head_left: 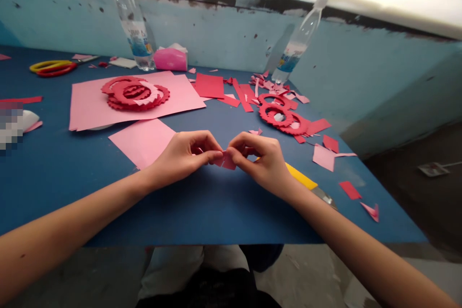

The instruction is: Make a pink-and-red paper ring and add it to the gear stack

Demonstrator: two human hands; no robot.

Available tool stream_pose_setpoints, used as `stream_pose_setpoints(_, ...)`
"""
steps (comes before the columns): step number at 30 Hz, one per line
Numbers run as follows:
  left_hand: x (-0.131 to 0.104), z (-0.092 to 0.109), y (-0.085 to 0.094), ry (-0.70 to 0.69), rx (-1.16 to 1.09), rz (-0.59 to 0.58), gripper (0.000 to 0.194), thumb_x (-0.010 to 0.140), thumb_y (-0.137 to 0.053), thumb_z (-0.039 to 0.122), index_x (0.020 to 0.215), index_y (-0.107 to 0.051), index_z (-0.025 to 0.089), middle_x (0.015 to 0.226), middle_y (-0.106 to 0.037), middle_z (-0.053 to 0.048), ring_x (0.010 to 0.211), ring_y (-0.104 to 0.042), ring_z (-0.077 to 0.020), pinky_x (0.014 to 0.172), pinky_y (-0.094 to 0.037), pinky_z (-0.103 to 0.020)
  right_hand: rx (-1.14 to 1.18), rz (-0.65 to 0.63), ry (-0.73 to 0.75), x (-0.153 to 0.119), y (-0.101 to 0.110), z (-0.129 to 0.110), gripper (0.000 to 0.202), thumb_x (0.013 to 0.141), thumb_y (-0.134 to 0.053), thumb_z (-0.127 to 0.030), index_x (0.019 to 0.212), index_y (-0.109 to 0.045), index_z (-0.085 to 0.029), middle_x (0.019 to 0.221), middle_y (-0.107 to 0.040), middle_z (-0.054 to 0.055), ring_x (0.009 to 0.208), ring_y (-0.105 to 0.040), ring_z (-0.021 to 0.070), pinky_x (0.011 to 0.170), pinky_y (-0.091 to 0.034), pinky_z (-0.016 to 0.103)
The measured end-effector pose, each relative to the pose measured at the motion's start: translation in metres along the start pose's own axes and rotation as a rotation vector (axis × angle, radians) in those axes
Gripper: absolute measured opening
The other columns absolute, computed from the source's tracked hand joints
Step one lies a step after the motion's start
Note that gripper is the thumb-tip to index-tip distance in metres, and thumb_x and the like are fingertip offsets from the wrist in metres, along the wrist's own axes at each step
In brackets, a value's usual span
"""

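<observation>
Above the blue table, my left hand [191, 153] and my right hand [260, 158] meet at the fingertips. Both pinch a small piece of pink-red paper [228, 160], whose lower part hangs below the fingers. A pale line or slit shows on it; its exact folds are hidden by my fingers. Behind my left wrist lies a pink paper sheet [142, 142]. Partly under my right wrist is a yellow-handled tool [302, 176] with a shiny metal part, mostly hidden.
Toothed red paper rings [121, 101] lie on pink sheets [84, 110], with more rings [274, 114] and scraps at right. Two bottles [133, 29] [296, 48], scissors [54, 67] and a pink packet [171, 59] stand or lie by the wall. The table edge [216, 242] is near me.
</observation>
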State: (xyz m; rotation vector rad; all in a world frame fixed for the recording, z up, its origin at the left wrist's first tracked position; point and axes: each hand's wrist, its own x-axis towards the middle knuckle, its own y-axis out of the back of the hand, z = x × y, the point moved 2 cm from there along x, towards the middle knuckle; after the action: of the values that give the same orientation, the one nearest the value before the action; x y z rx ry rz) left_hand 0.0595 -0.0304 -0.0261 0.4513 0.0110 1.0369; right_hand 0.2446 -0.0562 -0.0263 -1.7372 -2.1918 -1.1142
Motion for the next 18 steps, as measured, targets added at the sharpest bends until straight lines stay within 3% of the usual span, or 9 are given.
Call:
stream_pose_setpoints(7,0.0006,-0.0009,0.0002,0.02,0.028,-0.014,0.013,0.089,-0.067,0.029,0.087,-0.07,0.017,0.075,-0.069,0.002,0.061,-0.059,-0.0062,0.054,-0.046,-0.016,-0.025,0.031,-0.006,0.0009,0.0008,0.001,0.013,0.09,-0.06,-0.016,0.077,-0.063,-0.017,0.068,-0.064,-0.003,0.061,-0.059,0.0078,0.056,-0.049,0.019)
stream_pose_setpoints(13,0.0013,-0.0009,0.0013,0.0,0.082,0.01,0.015,0.089,-0.067,0.029,0.082,-0.068,0.015,0.071,-0.067,0.002,0.06,-0.058,-0.0072,0.055,-0.047,-0.018,-0.048,0.043,-0.008,0.0002,0.0008,0.0022,0.012,0.089,-0.06,-0.016,0.077,-0.062,-0.017,0.069,-0.063,-0.003,0.061,-0.058,0.0082,0.056,-0.049,0.019)
stream_pose_setpoints(18,-0.0009,-0.0041,-0.0005,-0.056,0.192,0.028,0.012,0.093,-0.06,0.026,0.094,-0.066,0.016,0.082,-0.07,0.0,0.066,-0.062,-0.0088,0.06,-0.05,-0.02,-0.11,0.098,-0.009,0.0003,0.001,0.0033,0.014,0.089,-0.06,-0.017,0.075,-0.061,-0.018,0.065,-0.061,-0.004,0.057,-0.054,0.0075,0.054,-0.047,0.019)
